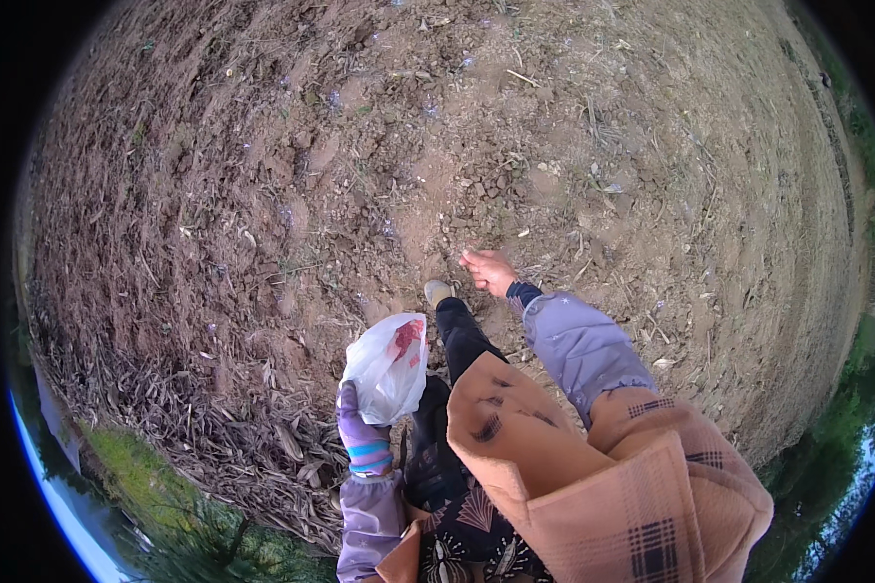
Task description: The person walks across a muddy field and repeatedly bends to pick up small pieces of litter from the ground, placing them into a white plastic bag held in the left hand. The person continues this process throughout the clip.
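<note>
My left hand [357, 426], in a purple knitted glove with blue stripes, grips the side of a white plastic bag [383, 375]. The bag's mouth gapes upward, and dark red material [407, 337] shows there; whether it is grains or print I cannot tell. My right hand [490, 271] is bare and reaches forward above the soil, its fingertips drawn together. Anything small between those fingers is too small to make out. Just left of this hand, one shoe [437, 293] rests on tilled soil [474, 153].
Dry husks and stalks [262, 430] lie thickly at the lower left. Clods [488, 182], straw bits and scattered pale bluish-white patches [334, 100] dot the field. Grass [127, 466] borders it at lower left, and trees [838, 423] at lower right.
</note>
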`<state>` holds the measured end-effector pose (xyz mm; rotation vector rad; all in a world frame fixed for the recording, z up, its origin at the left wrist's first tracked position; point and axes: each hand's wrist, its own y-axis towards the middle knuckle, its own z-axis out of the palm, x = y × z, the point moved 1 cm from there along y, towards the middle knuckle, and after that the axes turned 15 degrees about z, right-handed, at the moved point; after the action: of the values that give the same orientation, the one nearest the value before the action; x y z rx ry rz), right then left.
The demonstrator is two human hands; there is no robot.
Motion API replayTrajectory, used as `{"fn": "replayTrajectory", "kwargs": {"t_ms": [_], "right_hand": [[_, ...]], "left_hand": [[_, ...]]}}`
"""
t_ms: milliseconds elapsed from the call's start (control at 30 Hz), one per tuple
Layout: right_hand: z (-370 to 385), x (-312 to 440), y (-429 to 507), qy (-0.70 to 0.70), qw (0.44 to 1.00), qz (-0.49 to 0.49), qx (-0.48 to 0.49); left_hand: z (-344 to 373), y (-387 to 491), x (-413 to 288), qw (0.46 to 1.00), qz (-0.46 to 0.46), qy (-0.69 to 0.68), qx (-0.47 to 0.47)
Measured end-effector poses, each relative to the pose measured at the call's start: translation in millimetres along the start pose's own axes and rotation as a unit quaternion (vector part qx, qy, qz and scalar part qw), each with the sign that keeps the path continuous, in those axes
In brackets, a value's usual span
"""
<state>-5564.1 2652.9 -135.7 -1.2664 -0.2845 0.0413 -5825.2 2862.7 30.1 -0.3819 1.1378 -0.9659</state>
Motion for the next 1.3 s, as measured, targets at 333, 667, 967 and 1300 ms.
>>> {"fn": "replayTrajectory", "kwargs": {"t_ms": [333, 667, 967, 1300], "right_hand": [[-165, 30, -24, 0.228, 0.957, -0.071, -0.163], [9, 35, -129, -0.202, 0.959, -0.197, 0.023], [60, 54, -97, -0.659, 0.628, -0.313, -0.271], [24, 131, -94, -0.562, 0.726, -0.321, -0.234]], "left_hand": [[92, 27, 9, 0.992, -0.019, 0.091, 0.088], [149, 26, 19, 0.984, -0.079, 0.076, 0.138], [227, 35, 16, 0.962, -0.081, 0.097, 0.244], [286, 139, 30, 0.958, -0.108, 0.114, 0.238]]}}
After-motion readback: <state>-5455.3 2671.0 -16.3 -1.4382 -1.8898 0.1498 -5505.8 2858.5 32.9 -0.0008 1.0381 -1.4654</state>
